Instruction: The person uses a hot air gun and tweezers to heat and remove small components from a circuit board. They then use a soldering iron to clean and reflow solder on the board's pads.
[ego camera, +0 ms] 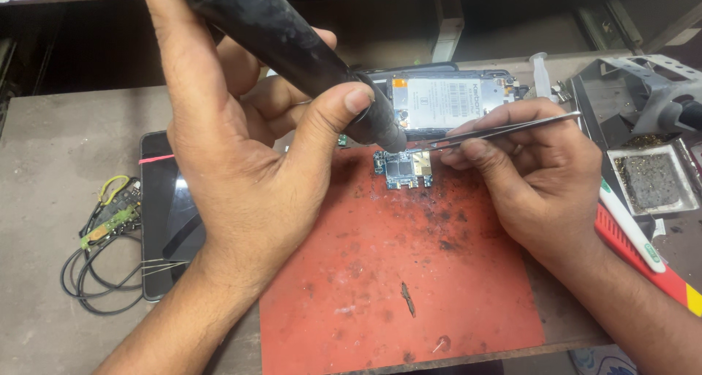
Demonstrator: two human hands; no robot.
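Here, in the head view, the risk sits at the small blue circuit board (403,169), which lies loose near the top edge of the red mat (395,273), just in front of the opened phone (446,101). Nothing clamps that board that I can see, so if your tweezers (504,129) push sideways or slip off, it would likely skate across the mat or lose a small part. Your left hand (241,148) is wrapped fully closed around the thick black heat tool (292,46), thumb pressed along its barrel, and its nozzle hangs right over the board's top edge; I cannot tell whether the tip touches. Held in one spot too long, I judge it could scorch the board or the mat, which already carries dark burnt specks. Your right hand (541,177) pinches the tweezers between thumb and forefinger, the other fingers curled under, and the tips are drawn nearly together at the board's upper right corner; whether they grip anything is too small to tell. To your left, a dark phone (164,214) and a tangle of wires (102,251) lie well apart from the heat, while the plastic toothbrush (632,229) lies close by your right wrist.
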